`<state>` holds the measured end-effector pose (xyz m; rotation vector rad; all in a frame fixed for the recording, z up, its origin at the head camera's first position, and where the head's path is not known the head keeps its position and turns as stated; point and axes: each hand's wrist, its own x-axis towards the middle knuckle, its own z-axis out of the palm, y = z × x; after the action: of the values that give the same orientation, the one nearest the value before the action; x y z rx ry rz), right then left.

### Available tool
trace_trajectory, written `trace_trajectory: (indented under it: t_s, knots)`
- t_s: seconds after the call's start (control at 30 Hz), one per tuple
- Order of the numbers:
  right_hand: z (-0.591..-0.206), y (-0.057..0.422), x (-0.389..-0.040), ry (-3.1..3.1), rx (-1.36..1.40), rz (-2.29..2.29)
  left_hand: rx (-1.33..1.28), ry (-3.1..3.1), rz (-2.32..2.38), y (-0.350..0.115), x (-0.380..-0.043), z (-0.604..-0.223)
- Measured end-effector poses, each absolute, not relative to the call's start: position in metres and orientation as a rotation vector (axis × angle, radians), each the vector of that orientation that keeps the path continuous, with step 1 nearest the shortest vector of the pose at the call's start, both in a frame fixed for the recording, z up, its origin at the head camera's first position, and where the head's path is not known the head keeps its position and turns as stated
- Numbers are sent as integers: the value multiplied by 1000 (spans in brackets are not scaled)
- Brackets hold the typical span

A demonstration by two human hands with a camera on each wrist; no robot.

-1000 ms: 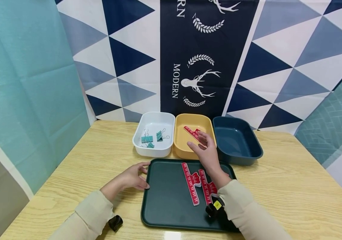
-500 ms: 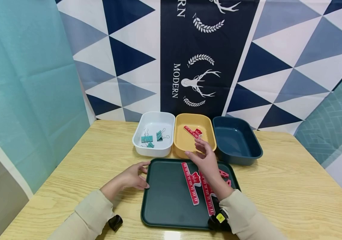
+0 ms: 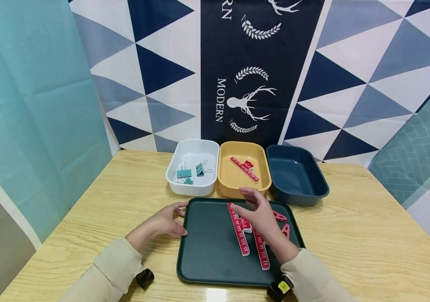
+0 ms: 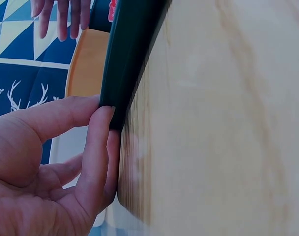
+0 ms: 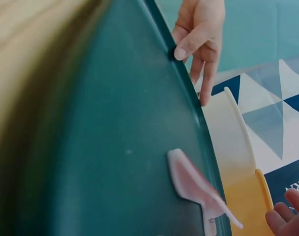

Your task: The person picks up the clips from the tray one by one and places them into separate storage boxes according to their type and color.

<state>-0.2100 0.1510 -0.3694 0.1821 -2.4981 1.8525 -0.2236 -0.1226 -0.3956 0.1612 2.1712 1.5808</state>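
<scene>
My right hand [image 3: 264, 216] hovers over the upper right of the dark green tray [image 3: 207, 256], fingers apart and holding nothing. Beneath it lie two red piano-key clips; the left clip [image 3: 240, 237] is mostly visible, the right clip [image 3: 261, 253] partly hidden by the hand and wrist. More red clips [image 3: 286, 230] stand near the tray's right side, partly covered. Another red piano-key clip [image 3: 245, 170] rests in the yellow bin [image 3: 234, 184]. My left hand [image 3: 167, 220] touches the tray's left rim with thumb and fingertips, as the left wrist view also shows.
Behind the tray, a white bin [image 3: 192, 189] with teal binder clips [image 3: 184, 173] stands left of the yellow one. A dark blue bin [image 3: 299, 197] is on the right. Everything sits on a wooden table [image 3: 358, 235] before a patterned cloth [image 3: 169, 54].
My right hand has drawn back from the yellow bin toward the tray, uncovering the red clip in that bin. My left hand stays at the tray's rim.
</scene>
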Motion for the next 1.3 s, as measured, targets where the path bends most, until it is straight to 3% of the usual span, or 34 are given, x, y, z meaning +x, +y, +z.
trace_trajectory:
  t_s: [0.3,1.07,1.3]
  knots:
    - [-376,154,-198,-2703,253,1621,161,2169,1575,-124,-224,-395]
    - [-389,182,-195,-3120,920,1205,166,2174,1575,-123,-224,-397]
    - [-391,182,-196,-3078,934,1060,148,2180,1580,-123,-225,-398]
